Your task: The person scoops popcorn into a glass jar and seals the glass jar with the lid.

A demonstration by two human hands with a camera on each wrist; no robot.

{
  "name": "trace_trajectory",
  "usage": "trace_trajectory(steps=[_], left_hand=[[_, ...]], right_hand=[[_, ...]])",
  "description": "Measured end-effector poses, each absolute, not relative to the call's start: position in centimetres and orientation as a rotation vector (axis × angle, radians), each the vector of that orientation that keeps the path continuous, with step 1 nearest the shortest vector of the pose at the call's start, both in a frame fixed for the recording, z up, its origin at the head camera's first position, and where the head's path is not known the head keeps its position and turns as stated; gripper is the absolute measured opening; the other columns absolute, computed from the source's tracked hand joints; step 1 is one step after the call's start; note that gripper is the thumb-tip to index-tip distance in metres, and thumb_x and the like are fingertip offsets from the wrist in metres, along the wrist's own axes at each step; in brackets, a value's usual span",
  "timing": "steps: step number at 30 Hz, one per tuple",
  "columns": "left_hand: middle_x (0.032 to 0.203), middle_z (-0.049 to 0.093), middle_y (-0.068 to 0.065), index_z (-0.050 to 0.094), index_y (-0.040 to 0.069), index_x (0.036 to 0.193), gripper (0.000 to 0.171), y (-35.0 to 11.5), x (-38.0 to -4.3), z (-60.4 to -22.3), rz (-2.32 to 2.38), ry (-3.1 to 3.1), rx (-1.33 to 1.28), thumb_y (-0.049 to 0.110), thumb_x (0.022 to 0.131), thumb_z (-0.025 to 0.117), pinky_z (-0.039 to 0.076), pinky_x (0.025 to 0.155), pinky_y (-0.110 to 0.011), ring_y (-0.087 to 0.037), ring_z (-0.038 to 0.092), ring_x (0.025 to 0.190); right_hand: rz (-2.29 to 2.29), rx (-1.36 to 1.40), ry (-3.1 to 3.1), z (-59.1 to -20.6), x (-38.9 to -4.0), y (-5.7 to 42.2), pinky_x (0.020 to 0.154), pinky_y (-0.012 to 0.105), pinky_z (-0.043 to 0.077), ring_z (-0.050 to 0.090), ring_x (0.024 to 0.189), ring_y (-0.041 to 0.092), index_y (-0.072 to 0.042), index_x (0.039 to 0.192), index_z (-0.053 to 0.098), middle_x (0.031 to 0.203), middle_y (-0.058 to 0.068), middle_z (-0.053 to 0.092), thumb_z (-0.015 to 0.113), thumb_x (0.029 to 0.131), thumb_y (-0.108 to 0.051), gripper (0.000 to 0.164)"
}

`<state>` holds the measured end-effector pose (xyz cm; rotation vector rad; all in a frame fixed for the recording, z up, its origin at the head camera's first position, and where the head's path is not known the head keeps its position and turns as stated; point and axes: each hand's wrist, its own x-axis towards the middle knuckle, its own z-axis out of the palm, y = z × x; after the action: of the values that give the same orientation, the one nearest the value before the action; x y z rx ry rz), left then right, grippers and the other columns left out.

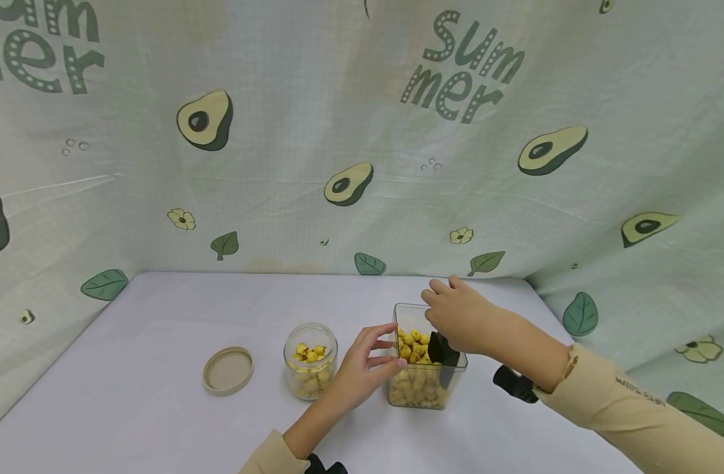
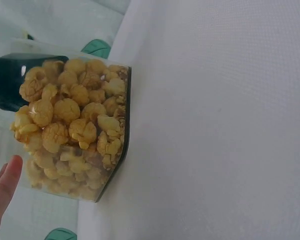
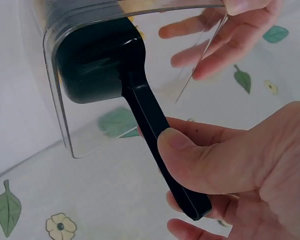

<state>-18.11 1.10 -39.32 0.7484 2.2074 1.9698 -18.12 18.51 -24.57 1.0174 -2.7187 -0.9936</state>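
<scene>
Gripping black scoop [image 3: 100,65], dipped in clear container [image 1: 409,317] (yellow popcorn [image 2: 65,120] inside): right hand [image 1: 464,321]. Left hand [image 1: 361,366] touching container, fingers apart.

Pale cloth backdrop [image 1: 279,79] with printed avocados [image 1: 212,118], leaves [image 1: 224,243], flowers [image 1: 181,219] and "summer" lettering [image 1: 461,69], behind and beside a white tabletop [image 1: 131,401].

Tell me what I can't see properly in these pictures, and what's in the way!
Head view: the black scoop's handle, mostly hidden by the right hand.
Left wrist view: most of the left hand, cut off by the left edge.
Head view: the corner "summer" print, cut off by the top and left edges.
Head view: the lettering on the right sleeve, too small and slanted to read for sure.
</scene>
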Motion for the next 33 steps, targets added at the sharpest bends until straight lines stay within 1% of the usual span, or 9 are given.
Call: trace_trajectory(steps=[7,12,15,18,24,28,33], left_hand=[[0.135,0.041,-0.006,0.044,0.022,0.135,0.052,1.0,-18.1,-39.4,1.983,2.205,0.750,0.023,0.088,0.064,0.049,0.094,-0.026,-0.024,0.048,0.117],[0.135,0.041,-0.008,0.044,0.020,0.135,0.052,1.1,-18.0,-39.3,1.989,2.201,0.746,0.022,0.088,0.064,0.049,0.094,-0.026,-0.023,0.048,0.117],[0.135,0.041,-0.008,0.044,0.020,0.135,0.052,1.1,-18.0,-39.3,1.991,2.199,0.741,0.021,0.088,0.064,0.049,0.094,-0.026,-0.024,0.048,0.117],[0.135,0.041,-0.008,0.044,0.020,0.135,0.052,1.1,-18.0,-39.4,1.998,2.192,0.746,0.021,0.088,0.064,0.049,0.094,-0.026,-0.024,0.048,0.117],[0.136,0.041,-0.007,0.044,0.019,0.136,0.053,1.1,-18.0,-39.5,2.003,2.179,0.743,0.022,0.088,0.064,0.049,0.095,-0.026,-0.025,0.048,0.118],[0.136,0.041,-0.007,0.044,0.020,0.136,0.052,1.1,-18.1,-39.5,2.003,2.179,0.745,0.022,0.088,0.064,0.049,0.095,-0.026,-0.025,0.047,0.118],[0.136,0.041,-0.006,0.044,0.022,0.135,0.051,1.3,-18.1,-39.6,2.008,2.183,0.748,0.022,0.088,0.064,0.049,0.095,-0.027,-0.025,0.047,0.118]], right_hand=[[-0.845,1.073,-2.725,-24.7,-18.5,19.8,0.065,0.031,0.032,0.039,0.080,0.018,-0.017,0.075,0.064,0.081,-0.002,0.048,0.079,0.069,-0.016,0.017],[-0.745,1.081,-2.761,-24.5,-18.2,20.3,0.067,0.032,0.035,0.041,0.081,0.017,-0.018,0.079,0.065,0.082,-0.003,0.049,0.078,0.070,-0.011,0.017],[-0.679,1.074,-2.806,-25.3,-18.1,20.6,0.067,0.032,0.035,0.041,0.081,0.016,-0.018,0.082,0.066,0.084,-0.003,0.051,0.077,0.071,-0.008,0.019],[-0.656,1.054,-2.842,-26.9,-18.0,20.6,0.067,0.031,0.034,0.041,0.081,0.016,-0.016,0.083,0.065,0.084,-0.003,0.051,0.077,0.070,-0.007,0.020],[-0.580,1.045,-2.864,-29.5,-18.1,20.2,0.071,0.032,0.037,0.044,0.083,0.015,-0.014,0.086,0.065,0.085,-0.002,0.052,0.079,0.069,-0.009,0.023],[-0.494,1.056,-2.861,-30.1,-18.2,20.6,0.072,0.032,0.037,0.045,0.082,0.014,-0.016,0.084,0.064,0.083,-0.004,0.051,0.079,0.069,-0.008,0.022],[-0.401,1.131,-2.793,-29.9,-18.4,21.6,0.069,0.031,0.034,0.043,0.079,0.013,-0.018,0.084,0.063,0.080,-0.007,0.048,0.078,0.070,-0.008,0.022]])
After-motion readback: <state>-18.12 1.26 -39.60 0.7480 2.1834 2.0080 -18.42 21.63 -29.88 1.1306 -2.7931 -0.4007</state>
